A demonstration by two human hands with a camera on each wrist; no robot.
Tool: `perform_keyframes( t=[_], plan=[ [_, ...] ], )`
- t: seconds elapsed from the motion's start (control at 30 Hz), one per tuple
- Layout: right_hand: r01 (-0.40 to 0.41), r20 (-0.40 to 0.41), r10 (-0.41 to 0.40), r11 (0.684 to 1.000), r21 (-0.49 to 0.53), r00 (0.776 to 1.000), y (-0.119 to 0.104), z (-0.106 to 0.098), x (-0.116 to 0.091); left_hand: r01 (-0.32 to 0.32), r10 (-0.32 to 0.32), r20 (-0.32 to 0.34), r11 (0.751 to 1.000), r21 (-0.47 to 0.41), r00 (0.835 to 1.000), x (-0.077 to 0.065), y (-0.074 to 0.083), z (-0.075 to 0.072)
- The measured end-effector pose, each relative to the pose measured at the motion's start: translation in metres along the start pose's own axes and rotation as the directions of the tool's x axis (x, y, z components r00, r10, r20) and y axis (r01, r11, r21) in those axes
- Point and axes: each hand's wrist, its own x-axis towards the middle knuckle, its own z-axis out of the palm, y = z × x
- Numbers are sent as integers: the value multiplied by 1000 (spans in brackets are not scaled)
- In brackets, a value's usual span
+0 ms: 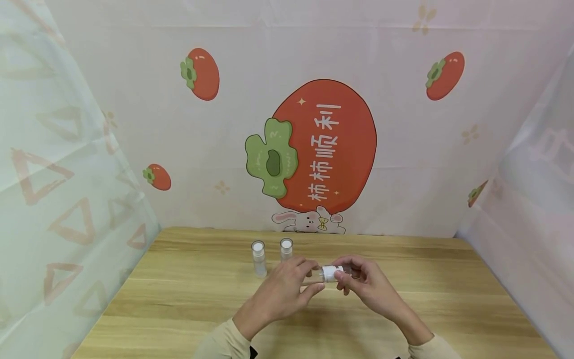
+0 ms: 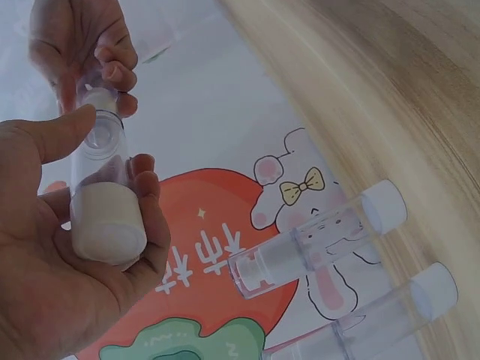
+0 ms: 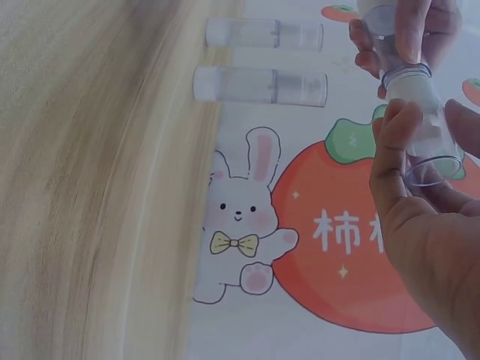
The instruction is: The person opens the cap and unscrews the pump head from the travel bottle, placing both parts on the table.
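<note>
Both hands hold one clear spray or pump bottle (image 1: 331, 273) above the wooden table. Its white base (image 2: 109, 223) lies in my left hand (image 1: 287, 289), with thumb and fingers around the clear body. At the other end my right hand (image 1: 369, 285) grips the clear cap and white collar (image 3: 416, 96) between thumb and fingers. The bottle is tilted nearly flat in the head view. Two similar bottles (image 1: 259, 260) (image 1: 286, 248) stand upright behind my left hand, the right one partly hidden by it.
The wooden table (image 1: 179, 299) ends at a white cloth backdrop (image 1: 403, 189) printed with persimmons and a rabbit. Cloth walls (image 1: 67, 164) also rise at the left and right sides. Light sleeves (image 1: 226, 341) cover the forearms.
</note>
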Motion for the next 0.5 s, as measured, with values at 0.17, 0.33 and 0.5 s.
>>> perform_keyframes(
  t=[0.17, 0.33, 0.5],
  plan=[
    [-8, -17, 8, 1000, 2, 1000, 3, -4, -1, 7, -7, -33, 1000, 20, 999, -1, -2, 2],
    [23, -37, -24, 1000, -18, 999, 6, -11, -5, 15, -13, -68, 1000, 23, 998, -3, -5, 3],
    [-45, -102, 39, 997, -59, 994, 9, -18, -11, 24, -22, -79, 1000, 16, 997, -5, -8, 5]
  ],
)
